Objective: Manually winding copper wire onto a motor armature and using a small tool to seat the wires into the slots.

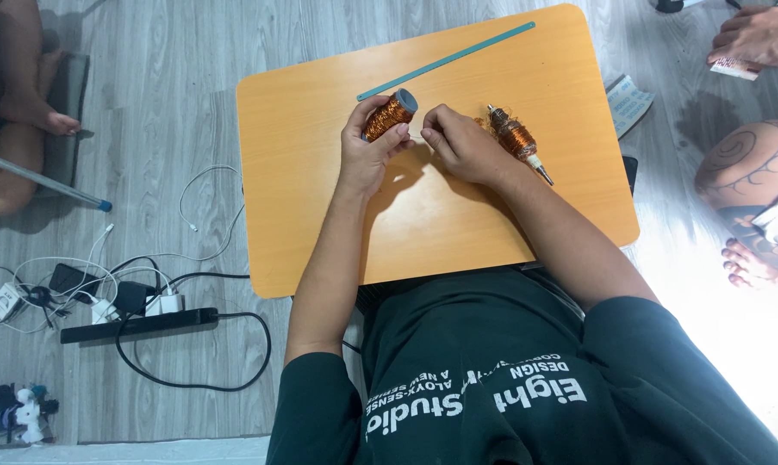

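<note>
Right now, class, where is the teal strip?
In the head view, the teal strip lies slanted on the far part of the orange table, beyond the copper wire spool held in the left hand.

Home floor [165, 103], low table [320, 215]

Sharp, evenly lit; overexposed glare at lower right.

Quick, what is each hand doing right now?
Left hand: closed around the spool of copper wire.
Right hand: fingers pinched together beside the spool; what they pinch cannot be told.
</note>
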